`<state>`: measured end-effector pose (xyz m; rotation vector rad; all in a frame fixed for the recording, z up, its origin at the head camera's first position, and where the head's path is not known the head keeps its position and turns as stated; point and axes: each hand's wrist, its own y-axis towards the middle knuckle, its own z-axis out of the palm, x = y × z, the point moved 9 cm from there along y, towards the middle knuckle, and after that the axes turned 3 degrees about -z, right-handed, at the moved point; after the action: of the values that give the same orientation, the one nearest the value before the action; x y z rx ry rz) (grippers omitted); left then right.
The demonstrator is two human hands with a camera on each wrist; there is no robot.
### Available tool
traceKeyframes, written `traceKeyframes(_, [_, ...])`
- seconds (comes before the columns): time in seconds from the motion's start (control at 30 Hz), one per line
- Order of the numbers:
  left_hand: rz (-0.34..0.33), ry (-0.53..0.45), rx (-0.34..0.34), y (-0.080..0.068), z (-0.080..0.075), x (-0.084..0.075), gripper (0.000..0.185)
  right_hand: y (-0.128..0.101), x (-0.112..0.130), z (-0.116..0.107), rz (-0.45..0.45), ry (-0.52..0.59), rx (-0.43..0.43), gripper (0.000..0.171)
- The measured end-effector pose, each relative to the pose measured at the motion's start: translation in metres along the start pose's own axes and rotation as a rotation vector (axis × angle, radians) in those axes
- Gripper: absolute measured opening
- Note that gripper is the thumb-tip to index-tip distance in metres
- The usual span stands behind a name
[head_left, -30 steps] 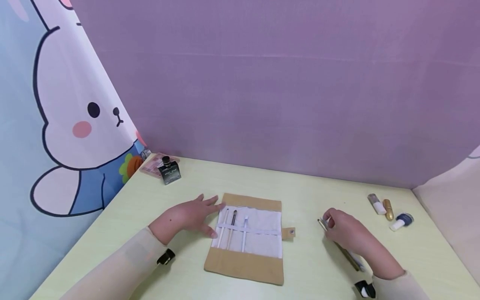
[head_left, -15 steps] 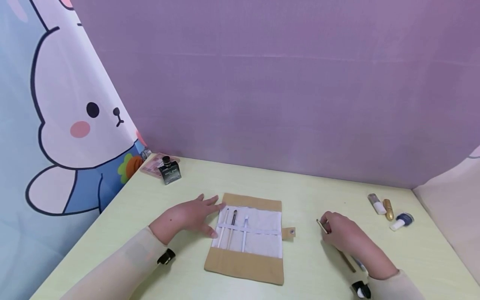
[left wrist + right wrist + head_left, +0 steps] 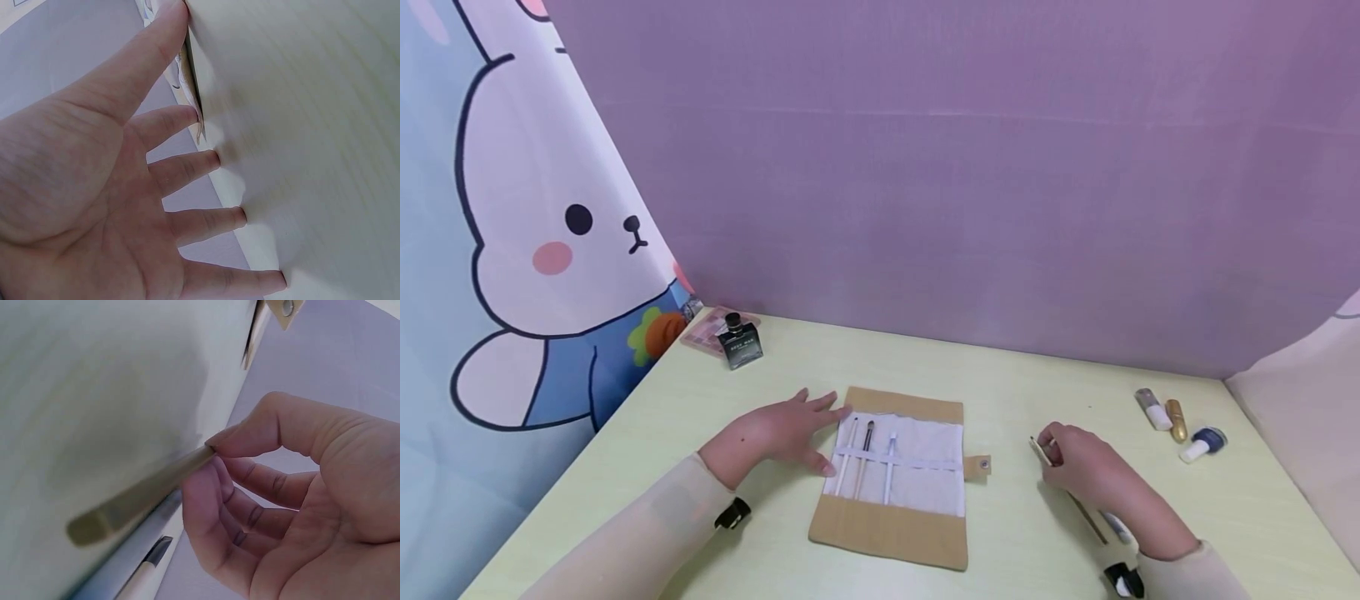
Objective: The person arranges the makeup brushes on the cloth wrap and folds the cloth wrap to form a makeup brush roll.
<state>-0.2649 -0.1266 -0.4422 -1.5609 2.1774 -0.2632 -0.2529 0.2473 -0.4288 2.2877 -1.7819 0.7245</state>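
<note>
While the right hand (image 3: 1086,471) rests low on the bench (image 3: 1015,379), a slim gold-handled brush (image 3: 1071,492) is pinched between its thumb and curled fingers (image 3: 215,494); the grip is seen closely in the right wrist view, where the handle (image 3: 140,497) runs out past the fingertips. Its long axis is laid diagonally, with one end showing just beyond the knuckles towards the far left and the other trailing back under the wrist towards the person. A second, pale brush (image 3: 1116,527) is seen lying on the bench just beside the wrist.

To the left of that hand, and apart from it, an open tan brush roll (image 3: 891,475) is spread flat, its snap tab (image 3: 977,465) pointing towards the right hand. Three brushes (image 3: 867,454) are held upright under the white elastic band on the left part of its pale lining; the right part of the band is unfilled and is nearer to the right hand than to the left.

The left hand (image 3: 778,433) is laid flat with fingers straight and spread, nothing being gripped; its fingertips (image 3: 187,115) are pressed at the roll's left edge.

Farther out, a dark bottle (image 3: 739,342) and a pink palette (image 3: 707,332) are set at the far left corner, and three small cosmetic tubes (image 3: 1176,421) at the far right.
</note>
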Motion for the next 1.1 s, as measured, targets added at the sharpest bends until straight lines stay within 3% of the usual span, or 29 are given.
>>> traceKeyframes(0.3, [0.002,-0.004,-0.001,0.000,0.000,0.000,0.100,-0.002,0.028,-0.016,-0.095,0.200,-0.023,0.041])
traceKeyframes(0.73, [-0.006,0.003,0.004,0.000,-0.001,0.000,0.099,0.022,0.087,-0.029,-0.275,0.573,-0.098,0.045])
traceKeyframes(0.93, [-0.006,-0.004,0.003,0.000,0.001,0.001,0.099,0.043,0.105,-0.029,-0.290,0.648,-0.162,0.040])
traceKeyframes(1.1, [-0.004,-0.014,0.002,0.000,0.001,0.001,0.099,0.063,0.113,-0.017,-0.264,0.672,-0.188,0.039])
